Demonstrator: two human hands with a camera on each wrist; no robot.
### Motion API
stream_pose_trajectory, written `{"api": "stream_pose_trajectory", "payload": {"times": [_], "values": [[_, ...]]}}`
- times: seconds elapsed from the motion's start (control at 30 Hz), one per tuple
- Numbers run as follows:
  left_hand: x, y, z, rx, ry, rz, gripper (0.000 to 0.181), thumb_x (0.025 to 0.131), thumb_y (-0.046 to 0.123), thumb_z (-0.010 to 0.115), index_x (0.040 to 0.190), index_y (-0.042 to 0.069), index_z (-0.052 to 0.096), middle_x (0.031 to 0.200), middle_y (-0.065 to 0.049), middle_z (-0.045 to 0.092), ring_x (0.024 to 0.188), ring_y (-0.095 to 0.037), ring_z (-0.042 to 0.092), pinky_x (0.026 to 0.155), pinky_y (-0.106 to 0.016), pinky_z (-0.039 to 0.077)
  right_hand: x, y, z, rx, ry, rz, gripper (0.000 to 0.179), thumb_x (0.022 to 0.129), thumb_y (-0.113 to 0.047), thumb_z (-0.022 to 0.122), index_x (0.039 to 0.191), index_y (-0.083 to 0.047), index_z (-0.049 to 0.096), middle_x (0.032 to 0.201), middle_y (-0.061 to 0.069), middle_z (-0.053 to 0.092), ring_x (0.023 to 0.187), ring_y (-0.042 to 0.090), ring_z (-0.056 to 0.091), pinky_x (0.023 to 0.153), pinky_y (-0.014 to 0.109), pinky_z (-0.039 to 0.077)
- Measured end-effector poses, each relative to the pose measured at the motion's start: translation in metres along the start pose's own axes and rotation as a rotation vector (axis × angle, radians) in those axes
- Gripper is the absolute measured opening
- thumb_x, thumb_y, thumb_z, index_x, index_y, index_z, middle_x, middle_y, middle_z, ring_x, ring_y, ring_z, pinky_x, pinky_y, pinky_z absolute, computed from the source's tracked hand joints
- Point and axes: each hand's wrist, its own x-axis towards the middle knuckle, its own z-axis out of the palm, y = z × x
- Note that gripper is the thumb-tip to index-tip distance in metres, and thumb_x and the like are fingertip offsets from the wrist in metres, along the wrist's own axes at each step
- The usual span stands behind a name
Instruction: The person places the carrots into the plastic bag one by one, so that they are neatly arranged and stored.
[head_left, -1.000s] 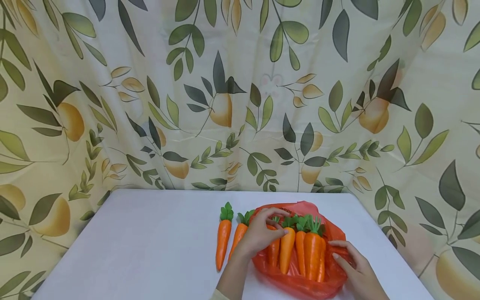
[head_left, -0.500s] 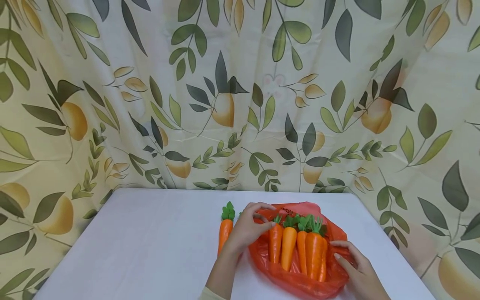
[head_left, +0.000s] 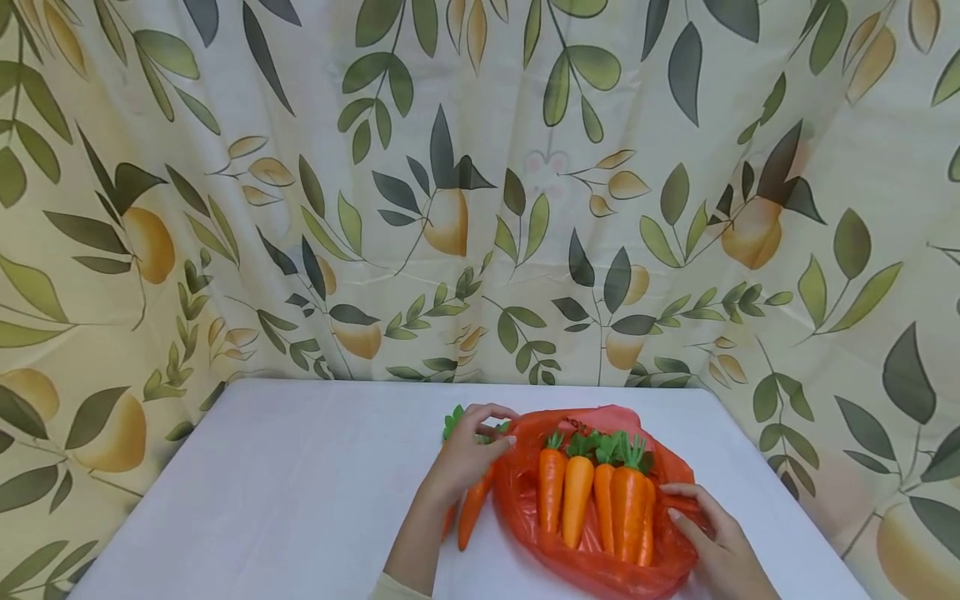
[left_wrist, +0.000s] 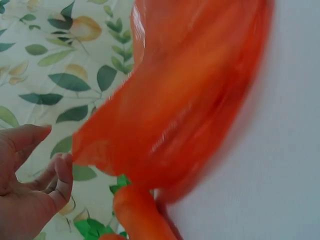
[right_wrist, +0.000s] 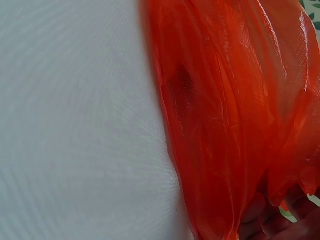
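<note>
An orange-red plastic bag [head_left: 517, 492] lies with its mouth spread, and several orange carrots [head_left: 626, 508] with green tops rest side by side in it. My left hand [head_left: 465, 454] is over the carrots just left of the bag, thumb and fingers apart. In the left wrist view, this hand's [left_wrist: 30, 180] bent fingers come right up to a corner of the bag [left_wrist: 150, 115], and nothing shows between them. At the bag's right side, my right hand [head_left: 720, 542] holds the rim. The right wrist view shows its fingers [right_wrist: 272, 222] against gathered plastic, partly hidden by it.
Beside the bag lie two loose carrots; one carrot [head_left: 472, 512] shows below my left hand, the other is mostly behind the arm. A white table [head_left: 300, 500] stretches left. Behind it hangs a curtain [head_left: 480, 208] printed with leaves and fruit.
My left hand has moved left, from above the carrots in the bag to above the loose carrots outside. The bag's left side now shows more. My right hand has stayed at the rim.
</note>
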Motion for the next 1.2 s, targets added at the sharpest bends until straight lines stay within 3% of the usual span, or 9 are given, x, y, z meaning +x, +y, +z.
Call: {"api": "stream_pose_trajectory", "payload": {"times": [0.33,0.6,0.83,1.2], "values": [[-0.006,-0.034,-0.039,0.073,0.033,-0.101,0.025,0.100,0.018,0.070,0.124,0.021,0.071,0.134,-0.012,0.056,0.110,-0.028,0.057,0.083,-0.042,0.059,0.003,-0.001,-0.001,0.001,-0.016,0.068,0.038,0.107,-0.020,0.058,0.142,-0.005,0.051,0.142,0.022,0.053,0.109,0.010,0.062,0.085,0.034,0.059],[-0.009,-0.047,-0.065,0.051,0.070,-0.103,0.026,0.098,0.018,0.072,0.123,0.018,0.073,0.134,-0.010,0.057,0.108,-0.029,0.057,0.080,-0.044,0.057,0.002,-0.003,-0.001,0.002,-0.009,0.048,0.038,0.108,-0.018,0.058,0.141,-0.003,0.051,0.139,0.023,0.054,0.105,0.007,0.062,0.084,0.031,0.059],[-0.013,-0.060,-0.079,0.053,0.088,-0.124,0.026,0.098,0.015,0.071,0.124,0.015,0.072,0.136,-0.018,0.055,0.097,-0.033,0.062,0.075,-0.043,0.056,0.001,-0.002,-0.001,-0.004,-0.010,0.117,0.041,0.107,-0.018,0.059,0.144,-0.002,0.048,0.144,0.023,0.050,0.111,0.020,0.061,0.085,0.036,0.059],[-0.019,-0.069,-0.084,0.037,-0.030,-0.206,0.034,0.097,0.023,0.072,0.131,0.018,0.070,0.142,-0.020,0.050,0.104,-0.028,0.061,0.076,-0.038,0.054,0.001,0.000,-0.001,-0.010,-0.007,0.020,0.037,0.108,-0.018,0.057,0.141,-0.002,0.050,0.138,0.023,0.054,0.105,0.008,0.063,0.083,0.032,0.059]]}}
